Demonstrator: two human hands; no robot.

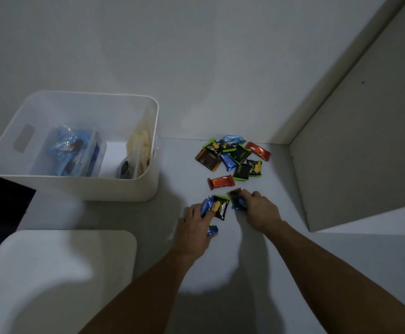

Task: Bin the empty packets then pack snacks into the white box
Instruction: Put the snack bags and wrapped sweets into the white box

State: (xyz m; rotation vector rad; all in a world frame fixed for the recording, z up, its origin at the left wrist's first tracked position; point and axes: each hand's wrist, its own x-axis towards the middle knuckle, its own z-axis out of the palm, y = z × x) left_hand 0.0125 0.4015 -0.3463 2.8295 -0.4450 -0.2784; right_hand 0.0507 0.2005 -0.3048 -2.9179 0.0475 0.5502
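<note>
Left hand (194, 227) closed around blue and black-green snack packets (217, 208), right hand (260, 209) gripping a blue packet (239, 203), near white box (114, 189).

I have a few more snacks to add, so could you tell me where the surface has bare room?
Bare: between the white box and the snack pile, and near the camera between the forearms. Crowded: the pile by the wall corner, and where both hands grip packets.
</note>
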